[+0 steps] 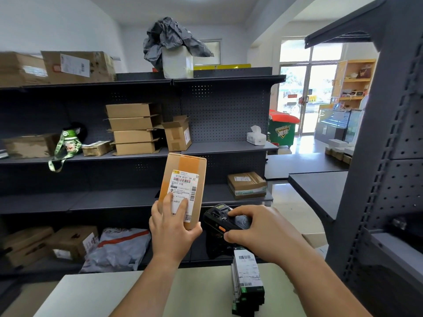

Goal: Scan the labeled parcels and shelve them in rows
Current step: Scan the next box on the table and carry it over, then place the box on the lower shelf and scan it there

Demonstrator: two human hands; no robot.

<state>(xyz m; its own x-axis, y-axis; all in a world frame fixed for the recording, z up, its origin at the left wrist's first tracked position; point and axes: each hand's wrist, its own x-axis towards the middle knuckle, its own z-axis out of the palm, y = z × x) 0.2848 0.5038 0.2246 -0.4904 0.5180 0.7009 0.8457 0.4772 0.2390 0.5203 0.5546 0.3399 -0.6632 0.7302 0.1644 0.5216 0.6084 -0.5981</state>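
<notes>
My left hand (pixel 171 227) grips the lower end of a small brown cardboard parcel (pixel 185 172), held upright with its white barcode label facing me. My right hand (pixel 258 229) grips a black handheld scanner (pixel 219 218) with an orange side button, just right of the parcel's lower end. A dark, labelled parcel (pixel 247 280) lies on the pale table (pixel 114 294) under my right wrist. The dark metal shelving (pixel 224 147) stands behind, with a taped parcel (pixel 247 185) on its lower right shelf.
The middle shelf holds several stacked flat boxes (pixel 134 129), an open box (pixel 177 133), a green bottle with a strap (pixel 68 143) and a tissue box (pixel 256 136). Boxes and a grey mailer bag (pixel 119 248) fill the bottom shelf. A second dark rack (pixel 389 156) stands at right.
</notes>
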